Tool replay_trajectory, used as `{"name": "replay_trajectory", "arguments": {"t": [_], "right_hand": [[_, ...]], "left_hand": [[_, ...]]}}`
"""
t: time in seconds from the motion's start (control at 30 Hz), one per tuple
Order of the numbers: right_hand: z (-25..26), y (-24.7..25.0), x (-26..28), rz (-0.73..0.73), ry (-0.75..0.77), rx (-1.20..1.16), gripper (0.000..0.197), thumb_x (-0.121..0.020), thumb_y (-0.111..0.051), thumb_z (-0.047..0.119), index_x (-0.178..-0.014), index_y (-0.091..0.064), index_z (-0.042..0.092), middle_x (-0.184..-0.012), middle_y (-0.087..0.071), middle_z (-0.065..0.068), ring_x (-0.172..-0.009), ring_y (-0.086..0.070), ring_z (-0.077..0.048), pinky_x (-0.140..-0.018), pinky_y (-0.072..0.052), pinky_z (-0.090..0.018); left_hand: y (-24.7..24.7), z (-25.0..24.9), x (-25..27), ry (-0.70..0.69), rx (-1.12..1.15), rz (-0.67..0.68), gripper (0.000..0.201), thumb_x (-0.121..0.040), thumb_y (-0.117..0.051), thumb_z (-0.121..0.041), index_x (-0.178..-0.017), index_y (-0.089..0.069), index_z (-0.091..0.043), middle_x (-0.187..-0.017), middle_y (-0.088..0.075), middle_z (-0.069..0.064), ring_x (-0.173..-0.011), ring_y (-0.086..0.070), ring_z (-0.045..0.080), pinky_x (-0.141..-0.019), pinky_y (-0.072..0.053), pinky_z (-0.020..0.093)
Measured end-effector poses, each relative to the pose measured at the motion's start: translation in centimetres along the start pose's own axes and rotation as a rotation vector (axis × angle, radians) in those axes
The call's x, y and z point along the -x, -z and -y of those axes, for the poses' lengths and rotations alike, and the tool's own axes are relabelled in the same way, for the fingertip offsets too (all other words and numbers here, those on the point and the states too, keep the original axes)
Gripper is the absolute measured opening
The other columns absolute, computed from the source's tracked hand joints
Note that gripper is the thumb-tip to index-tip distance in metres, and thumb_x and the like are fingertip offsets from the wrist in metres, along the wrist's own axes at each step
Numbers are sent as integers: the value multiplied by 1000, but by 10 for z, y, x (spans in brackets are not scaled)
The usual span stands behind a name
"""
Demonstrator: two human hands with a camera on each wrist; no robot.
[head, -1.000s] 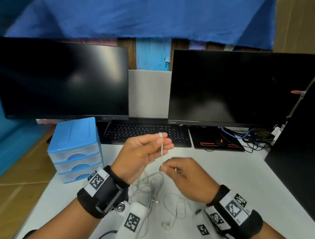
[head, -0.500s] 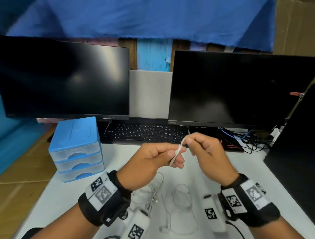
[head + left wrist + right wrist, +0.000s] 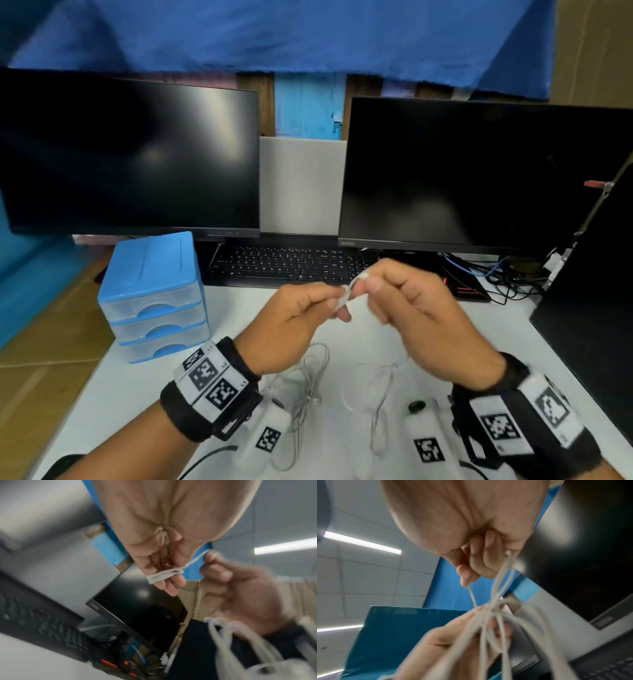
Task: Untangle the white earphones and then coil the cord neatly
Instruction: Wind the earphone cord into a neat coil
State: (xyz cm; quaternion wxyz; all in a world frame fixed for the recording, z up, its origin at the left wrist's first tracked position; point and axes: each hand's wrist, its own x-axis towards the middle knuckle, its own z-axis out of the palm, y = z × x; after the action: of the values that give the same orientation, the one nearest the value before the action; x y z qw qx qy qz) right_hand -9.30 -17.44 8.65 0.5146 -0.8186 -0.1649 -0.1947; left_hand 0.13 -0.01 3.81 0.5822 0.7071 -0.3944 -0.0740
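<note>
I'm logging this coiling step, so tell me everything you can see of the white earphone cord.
The white earphone cord is thin, smooth and rubbery-looking. A few turns wrap the fingers of the left hand, which holds them. A taut strand runs to the right hand, pinched at its fingertips. The rest hangs below both hands in loose loops onto the white desk. An earbud appears near the left wrist camera, blurred.

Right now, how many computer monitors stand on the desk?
2: the left monitor stands behind the blue drawer unit, the right monitor behind the keyboard's right end. Both are dark.
</note>
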Motion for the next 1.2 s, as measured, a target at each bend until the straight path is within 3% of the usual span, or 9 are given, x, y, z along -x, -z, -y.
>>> {"name": "replay_trajectory", "arguments": {"t": [0.17,0.33,0.47,0.63,0.73,0.8,0.97,1.07,1.2], "right_hand": [[-51,6,-9,-188,-120,120,24,-99,-50,7,-86,-70,12,-61,-56,20,-58,-47,0,-61,-37,-14],[-73,-36,8,212,-231,221,20,-100,-53,23,-91,-71,24,-67,-60,8,-60,-49,-4,-65,-45,-34],[-29,-42,14,451,-132,171,27,-102,-48,28,-93,-69,14,-63,-50,11,-59,-45,-3,-62,-40,-22],[-18,-13,0,58,1,60,25,-102,-45,14,-88,-65,14,-65,-49,14,-61,-44,-4,-61,-37,-16],[-54,1,-9,-162,-84,104,28,-101,-46,8,-82,-64,18,-62,-49,13,-59,-43,-3,-60,-37,-19],[-80,0,-8,-148,-159,166,29,-100,-49,11,-80,-65,23,-60,-51,13,-58,-45,-4,-60,-39,-24],[-99,-21,4,149,-272,308,25,-100,-51,24,-85,-69,31,-57,-56,11,-53,-48,-5,-59,-44,-30],[-83,-36,10,279,-224,273,24,-101,-51,29,-89,-71,23,-59,-55,11,-54,-45,-4,-58,-43,-30],[-47,-55,20,465,-123,270,40,-101,-47,37,-71,-52,12,-63,-47,-13,-56,-41,-23,-59,-42,-39]], "left_hand": [[-5,-21,4,17,441,132,27,-93,-54,-15,-114,-71,-11,-89,-73,3,-92,-64,26,-91,-50,33],[6,-23,-4,14,540,-98,28,-90,-51,-10,-111,-70,-6,-100,-76,7,-100,-70,24,-90,-53,30],[20,0,-9,-13,140,-231,29,-98,-51,-7,-113,-69,-24,-101,-76,0,-102,-68,18,-93,-51,28],[8,15,-1,51,-158,58,29,-100,-45,-13,-101,-72,-23,-93,-70,1,-91,-64,22,-92,-50,41],[-1,4,0,125,89,185,29,-97,-46,-6,-110,-71,-12,-88,-71,-2,-83,-65,14,-90,-52,33],[1,-5,-1,147,328,200,31,-93,-47,-6,-114,-69,-8,-87,-71,1,-79,-65,15,-85,-52,31],[16,-19,-6,86,637,3,33,-92,-52,-11,-119,-60,7,-82,-71,0,-72,-64,11,-74,-53,22],[24,-19,-10,85,724,-165,32,-90,-53,-14,-117,-63,1,-85,-72,2,-77,-68,10,-74,-54,20],[37,-9,-17,60,627,-403,23,-96,-48,-9,-111,-65,-6,-93,-76,0,-87,-72,12,-79,-55,20]]}}
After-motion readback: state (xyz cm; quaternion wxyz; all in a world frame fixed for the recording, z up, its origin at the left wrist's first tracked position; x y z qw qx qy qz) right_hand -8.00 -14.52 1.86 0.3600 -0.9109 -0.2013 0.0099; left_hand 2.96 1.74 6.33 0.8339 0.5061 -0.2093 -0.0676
